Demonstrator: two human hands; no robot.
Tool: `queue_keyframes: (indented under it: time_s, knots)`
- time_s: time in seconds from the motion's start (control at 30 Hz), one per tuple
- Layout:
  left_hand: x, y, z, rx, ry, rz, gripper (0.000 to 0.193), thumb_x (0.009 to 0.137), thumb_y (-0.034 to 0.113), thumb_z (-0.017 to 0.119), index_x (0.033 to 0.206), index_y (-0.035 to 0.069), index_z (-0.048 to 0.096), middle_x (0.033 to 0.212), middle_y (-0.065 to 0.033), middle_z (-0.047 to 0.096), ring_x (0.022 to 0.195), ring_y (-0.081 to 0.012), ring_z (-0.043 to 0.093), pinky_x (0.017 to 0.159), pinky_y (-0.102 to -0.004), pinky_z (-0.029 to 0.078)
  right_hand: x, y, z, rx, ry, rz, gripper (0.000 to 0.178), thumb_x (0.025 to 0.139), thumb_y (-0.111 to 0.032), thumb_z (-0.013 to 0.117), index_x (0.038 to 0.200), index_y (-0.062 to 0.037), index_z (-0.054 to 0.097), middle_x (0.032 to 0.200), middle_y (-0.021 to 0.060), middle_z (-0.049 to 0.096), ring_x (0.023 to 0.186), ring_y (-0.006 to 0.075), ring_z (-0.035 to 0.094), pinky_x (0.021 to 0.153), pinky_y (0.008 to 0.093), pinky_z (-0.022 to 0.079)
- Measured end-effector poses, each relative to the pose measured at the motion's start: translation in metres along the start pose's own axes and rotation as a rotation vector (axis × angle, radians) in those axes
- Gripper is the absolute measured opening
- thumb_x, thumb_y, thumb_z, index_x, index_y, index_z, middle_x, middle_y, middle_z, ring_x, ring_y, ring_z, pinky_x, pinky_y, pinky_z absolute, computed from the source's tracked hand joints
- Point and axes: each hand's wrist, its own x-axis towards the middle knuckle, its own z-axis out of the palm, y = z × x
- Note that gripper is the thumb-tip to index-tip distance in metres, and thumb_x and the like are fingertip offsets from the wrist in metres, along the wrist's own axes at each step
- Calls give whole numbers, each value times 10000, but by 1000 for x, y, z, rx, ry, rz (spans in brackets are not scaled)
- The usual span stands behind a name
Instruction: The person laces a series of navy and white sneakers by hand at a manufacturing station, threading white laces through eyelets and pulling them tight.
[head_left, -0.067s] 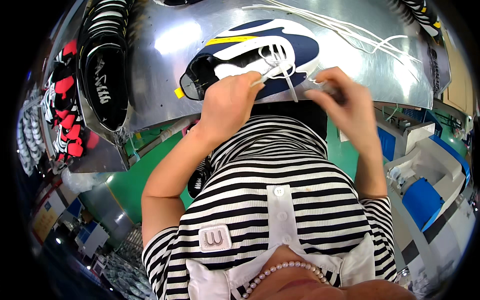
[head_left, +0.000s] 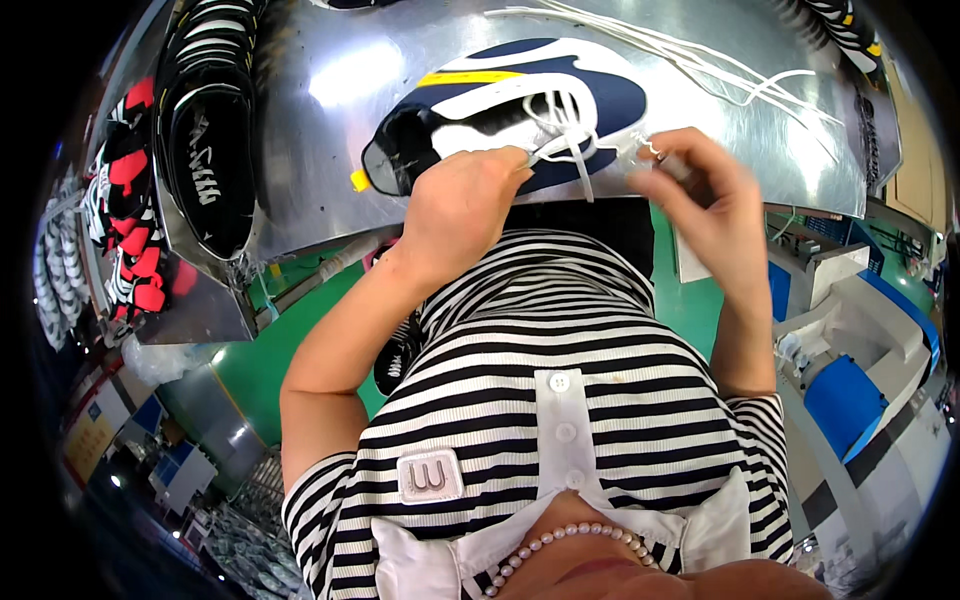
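A navy and white sneaker (head_left: 615, 95) with a yellow stripe lies on the metal table, toe to the right, its dark opening to the left. White shoelace (head_left: 570, 115) crosses its throat in loose loops. My left hand (head_left: 465, 195) is at the shoe's near side, finger and thumb pinched on the lace. To the right of the toe, my right hand (head_left: 715, 190) is curled and partly smeared by motion. Something small and greyish shows between its fingers, with a white curl beside it; I cannot make out what it is.
Several loose white laces (head_left: 690, 65) lie across the back right of the metal table (head_left: 310, 150). A row of black shoes (head_left: 210, 170) stands at the left, with red and black shoes (head_left: 130, 240) beyond. A blue and grey chair (head_left: 850, 390) is at the right.
The sneaker has shifted slightly to the right. My right hand has moved a little rightward, and my left hand slightly right with its pinch kept.
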Motion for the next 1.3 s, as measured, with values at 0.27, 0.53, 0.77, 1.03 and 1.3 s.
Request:
queue_keyframes:
  time_s: [0.27, 0.53, 0.77, 1.03, 1.3]
  knots:
    - [-11, -6, -1, -75, -8, 252, 213, 786, 49, 620, 991, 48, 562, 850, -86, 656, 693, -246, 641, 619, -339, 518, 43, -11, 38, -374, -416, -45, 218, 862, -157, 674, 1036, -27, 687, 726, 112, 664, 621, 205, 604, 615, 309, 479]
    - [-9, 0, -4, -105, -84, 223, 226, 774, 29, 677, 969, 36, 564, 809, -88, 656, 688, -253, 654, 617, -343, 527, 28, 4, 44, -235, -362, 24, 223, 873, -127, 670, 1072, -26, 678, 788, 74, 695, 675, 124, 615, 658, 267, 488]
    - [-4, 3, -8, -128, -157, 222, 315, 744, -18, 751, 983, 19, 549, 810, -116, 659, 687, -280, 661, 612, -362, 529, 25, 18, 40, -130, -239, -96, 190, 880, -123, 668, 1036, -15, 678, 929, 54, 707, 811, 135, 640, 755, 262, 498]
    - [1, 1, -16, -199, -246, -101, 456, 831, 80, 737, 1163, -2, 436, 913, -179, 691, 811, -357, 683, 683, -378, 539, 56, -12, 21, 270, 22, 35, 172, 884, -105, 682, 1044, -49, 711, 924, 33, 716, 868, 81, 648, 802, 200, 488]
    - [20, 10, -5, -243, -38, -622, 554, 886, 372, 683, 1264, 28, 469, 847, -190, 653, 782, -340, 653, 695, -427, 506, 57, 18, 59, 235, -73, 81, 120, 865, -104, 687, 955, -25, 691, 787, -14, 649, 700, 50, 559, 641, 208, 443]
